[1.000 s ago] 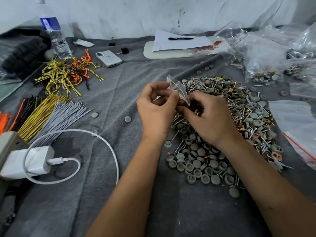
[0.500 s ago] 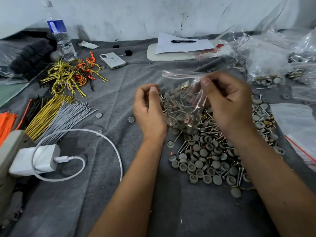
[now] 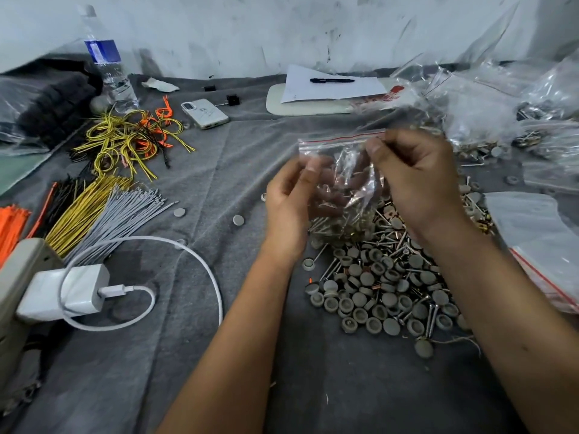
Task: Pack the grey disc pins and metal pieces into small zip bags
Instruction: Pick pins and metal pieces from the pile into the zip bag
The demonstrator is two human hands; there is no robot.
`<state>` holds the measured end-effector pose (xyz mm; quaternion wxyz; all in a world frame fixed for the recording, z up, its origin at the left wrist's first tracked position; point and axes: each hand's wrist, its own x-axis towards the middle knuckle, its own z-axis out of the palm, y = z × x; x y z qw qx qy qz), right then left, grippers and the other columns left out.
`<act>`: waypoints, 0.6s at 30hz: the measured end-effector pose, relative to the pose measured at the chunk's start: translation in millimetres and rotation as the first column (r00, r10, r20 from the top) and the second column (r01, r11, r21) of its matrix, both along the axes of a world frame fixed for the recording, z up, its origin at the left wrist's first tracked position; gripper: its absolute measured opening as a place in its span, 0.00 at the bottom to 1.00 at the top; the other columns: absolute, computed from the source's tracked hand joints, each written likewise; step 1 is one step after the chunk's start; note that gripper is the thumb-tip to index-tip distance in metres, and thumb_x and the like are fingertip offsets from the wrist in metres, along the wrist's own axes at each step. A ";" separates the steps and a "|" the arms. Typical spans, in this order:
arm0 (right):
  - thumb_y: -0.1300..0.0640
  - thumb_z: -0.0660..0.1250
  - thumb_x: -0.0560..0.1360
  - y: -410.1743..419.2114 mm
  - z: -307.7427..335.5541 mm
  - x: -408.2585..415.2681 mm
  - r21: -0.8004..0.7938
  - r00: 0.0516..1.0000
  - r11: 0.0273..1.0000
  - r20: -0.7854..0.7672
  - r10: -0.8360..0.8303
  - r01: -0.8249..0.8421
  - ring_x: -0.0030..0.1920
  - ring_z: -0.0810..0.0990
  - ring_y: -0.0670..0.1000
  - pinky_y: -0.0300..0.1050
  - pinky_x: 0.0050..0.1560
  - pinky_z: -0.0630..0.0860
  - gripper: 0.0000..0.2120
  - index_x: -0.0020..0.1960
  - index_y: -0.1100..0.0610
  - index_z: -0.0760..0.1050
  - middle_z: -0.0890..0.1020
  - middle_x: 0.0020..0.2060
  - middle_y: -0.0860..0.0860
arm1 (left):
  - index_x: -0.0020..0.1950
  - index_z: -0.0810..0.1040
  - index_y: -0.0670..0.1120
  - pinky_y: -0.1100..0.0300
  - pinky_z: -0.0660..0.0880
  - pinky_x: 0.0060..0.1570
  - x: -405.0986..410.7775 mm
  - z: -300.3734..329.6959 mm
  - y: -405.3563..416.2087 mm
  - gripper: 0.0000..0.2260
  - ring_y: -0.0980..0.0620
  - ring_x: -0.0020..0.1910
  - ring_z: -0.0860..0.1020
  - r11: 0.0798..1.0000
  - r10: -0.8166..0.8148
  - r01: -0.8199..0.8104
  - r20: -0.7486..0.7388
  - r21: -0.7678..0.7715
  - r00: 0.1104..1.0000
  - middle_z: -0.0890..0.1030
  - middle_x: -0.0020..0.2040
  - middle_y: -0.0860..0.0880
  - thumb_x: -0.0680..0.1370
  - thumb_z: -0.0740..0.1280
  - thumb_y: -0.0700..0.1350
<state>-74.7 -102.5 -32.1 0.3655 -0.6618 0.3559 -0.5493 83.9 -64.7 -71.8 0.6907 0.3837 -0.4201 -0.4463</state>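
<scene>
A small clear zip bag (image 3: 340, 158) with a red strip along its top hangs above the table, held up between both hands. My right hand (image 3: 416, 180) pinches its upper right corner near the strip. My left hand (image 3: 291, 202) grips the bag's left side, its fingers behind the plastic. Grey disc pins and metal pieces show through the bag. Below it a large pile of grey disc pins (image 3: 385, 286) mixed with metal pieces spreads over the grey cloth.
Empty zip bags (image 3: 539, 239) lie at the right, filled bags (image 3: 488, 114) at the back right. Wire bundles (image 3: 94, 211), a white charger with cable (image 3: 78, 289), a phone (image 3: 205, 113), a water bottle (image 3: 106, 67) and paper with a pen (image 3: 332, 86) surround the work spot.
The folded bag between my fingers has been spread out and lifted; the right hand rose up and right, and the bag now hangs flat with its red strip on top.
</scene>
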 end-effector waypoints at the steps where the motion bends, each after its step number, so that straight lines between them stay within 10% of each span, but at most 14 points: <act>1: 0.56 0.69 0.81 0.7 -0.3 -0.1 0.027 0.999 1.000 0.031 -0.015 0.014 0.41 0.84 0.68 0.67 0.39 0.83 0.07 0.45 0.52 0.84 0.85 0.42 0.60 | 0.56 0.81 0.38 0.51 0.80 0.38 0.2 1.2 1.0 0.15 0.41 0.37 0.82 1.000 -0.017 0.017 -0.005 -0.002 1.000 0.82 0.45 0.43 0.81 0.66 0.50; 6: 0.56 0.67 0.82 1.6 4.2 1.8 0.171 0.982 0.983 0.187 0.030 -0.063 0.31 0.83 0.54 0.48 0.29 0.81 0.11 0.43 0.55 0.84 0.85 0.36 0.55 | 0.51 0.80 0.38 0.32 0.71 0.60 -1.7 7.3 2.9 0.06 0.38 0.48 0.78 0.983 -0.175 0.185 -0.231 0.021 0.957 0.79 0.49 0.36 0.78 0.66 0.40; 11: 0.58 0.68 0.82 2.1 -7.9 4.2 0.244 0.975 0.966 0.220 0.027 -0.082 0.28 0.81 0.56 0.47 0.29 0.79 0.10 0.44 0.59 0.84 0.84 0.36 0.59 | 0.50 0.80 0.41 0.49 0.78 0.39 1.7 5.7 1.9 0.09 0.42 0.37 0.81 0.987 -0.117 0.128 -0.113 0.098 0.987 0.83 0.44 0.41 0.79 0.66 0.46; 18: 0.59 0.70 0.80 7.2 -23.8 10.0 0.212 0.981 0.977 0.190 -0.025 -0.016 0.32 0.84 0.48 0.42 0.32 0.80 0.11 0.41 0.50 0.87 0.86 0.34 0.49 | 0.52 0.84 0.40 0.43 0.82 0.53 3.0 -5.2 -3.2 0.06 0.41 0.45 0.84 0.988 -0.074 0.081 -0.061 0.132 0.995 0.86 0.48 0.38 0.76 0.74 0.38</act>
